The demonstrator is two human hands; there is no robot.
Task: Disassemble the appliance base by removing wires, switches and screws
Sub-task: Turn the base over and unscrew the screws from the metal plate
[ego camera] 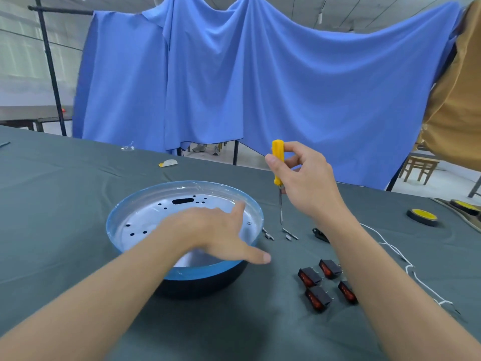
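Note:
The round appliance base (145, 212) lies upside down on the grey cloth, its silver inside with several holes facing up and a blue film on its rim. My left hand (221, 233) rests over its right side with fingers spread, thumb on the near rim. My right hand (304, 178) holds a yellow-handled screwdriver (278, 165) upright, its tip just above small metal screws (289, 233) on the cloth right of the base. Several black rocker switches with red faces (326, 284) lie near my right forearm. White wires (413, 272) trail to the right.
Another small metal part (268, 234) lies beside the base rim, and a small black part (320, 234) sits past the screws. Yellow-centred black discs (423, 217) lie at the far right. A scrap of paper (168, 163) lies at the back. A blue curtain (260, 79) hangs behind the table.

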